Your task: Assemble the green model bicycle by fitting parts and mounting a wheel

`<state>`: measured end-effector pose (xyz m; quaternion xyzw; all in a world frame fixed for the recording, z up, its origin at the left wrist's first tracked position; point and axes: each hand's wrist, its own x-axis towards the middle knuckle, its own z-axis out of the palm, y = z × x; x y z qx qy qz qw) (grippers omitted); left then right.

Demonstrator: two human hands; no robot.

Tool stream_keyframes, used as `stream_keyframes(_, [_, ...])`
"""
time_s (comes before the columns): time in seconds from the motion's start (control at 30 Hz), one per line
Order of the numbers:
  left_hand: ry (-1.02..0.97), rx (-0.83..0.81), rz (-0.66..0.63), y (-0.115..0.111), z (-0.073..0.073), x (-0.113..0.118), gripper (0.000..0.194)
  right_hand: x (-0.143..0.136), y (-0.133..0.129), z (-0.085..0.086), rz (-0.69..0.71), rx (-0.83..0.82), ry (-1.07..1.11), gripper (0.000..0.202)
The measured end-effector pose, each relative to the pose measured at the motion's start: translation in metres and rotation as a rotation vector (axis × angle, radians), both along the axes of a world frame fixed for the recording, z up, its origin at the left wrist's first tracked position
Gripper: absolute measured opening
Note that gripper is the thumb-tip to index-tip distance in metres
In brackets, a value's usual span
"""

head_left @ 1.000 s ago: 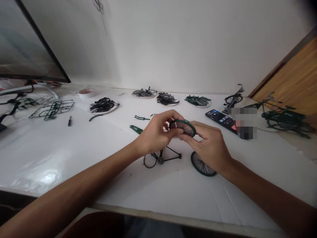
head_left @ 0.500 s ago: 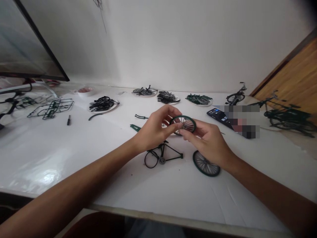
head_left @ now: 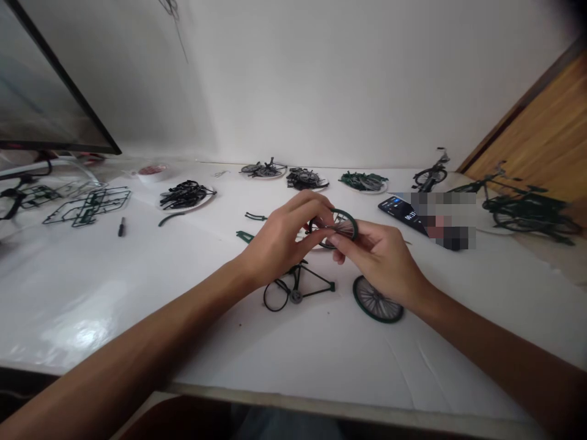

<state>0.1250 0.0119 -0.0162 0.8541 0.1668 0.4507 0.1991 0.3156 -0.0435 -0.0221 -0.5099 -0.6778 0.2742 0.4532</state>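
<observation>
Above the white table, a small dark-green spoked model bicycle wheel [head_left: 346, 225] is tilted between my two hands. My left hand [head_left: 293, 235] pinches it near the hub from the left, its fingers curled over the rim. On the right side, my right hand [head_left: 378, 253] grips the same wheel, thumb close to the hub. Below them lies a dark model bicycle frame [head_left: 314, 292] with a crank gear and a thin loop. A second spoked wheel [head_left: 376, 300] rests flat under my right hand. Green frame parts [head_left: 244, 236] show left of my left hand, partly covered.
Plates of bicycle parts [head_left: 187, 194] line the back. A phone [head_left: 403, 215] lies right, near an assembled green model bicycle [head_left: 527, 208]. Parts sprues [head_left: 87, 205], a small screwdriver [head_left: 121, 227] and a monitor [head_left: 50, 79] are at left. A bowl [head_left: 153, 173] stands behind.
The held wheel has turned to a steeper tilt, and my left fingers cover more of its left side. The whole view has shifted slightly; the parts on the table have stayed put.
</observation>
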Motion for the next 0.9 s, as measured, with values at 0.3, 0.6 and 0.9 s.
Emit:
stream_keyframes(0.3, [-0.029, 0.055, 0.019, -0.0008, 0.0035, -0.0001, 0.002, -0.0030, -0.0027, 0.0018, -0.015, 0.091, 0.017, 0.011])
stream_keyframes(0.6, [-0.047, 0.030, 0.012, 0.0005, 0.0011, 0.0010, 0.005, -0.0013, -0.0035, 0.0011, -0.020, 0.095, 0.002, 0.014])
stream_keyframes(0.9, [-0.085, -0.079, 0.014, -0.0044, 0.0017, 0.0012, 0.008, -0.0014, -0.0046, 0.0039, -0.028, 0.146, -0.061, 0.014])
